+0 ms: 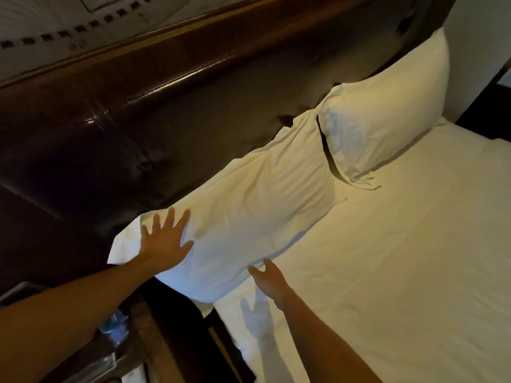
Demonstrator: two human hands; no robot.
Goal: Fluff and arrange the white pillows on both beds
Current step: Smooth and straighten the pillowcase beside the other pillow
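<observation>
The wide bed with its smooth white sheet (pixel 401 258) stretches out beyond and to the right of my right hand. Beyond both my hands runs the dark brown padded leather headboard (pixel 138 120). Against it lies the long white near pillow (pixel 249 205), directly under my left hand, its long axis running along the headboard from the bed's near edge away from me; its near corner points back past my left wrist. Farther on, well beyond both hands, the plumper second white pillow (pixel 387 114) leans on the headboard in the same line, its end just beside the first pillow's far end. My left hand (pixel 163 241) rests flat on the near pillow, fingers spread. My right hand (pixel 266 280) hovers loosely uncurled at the pillow's lower edge, holding nothing.
</observation>
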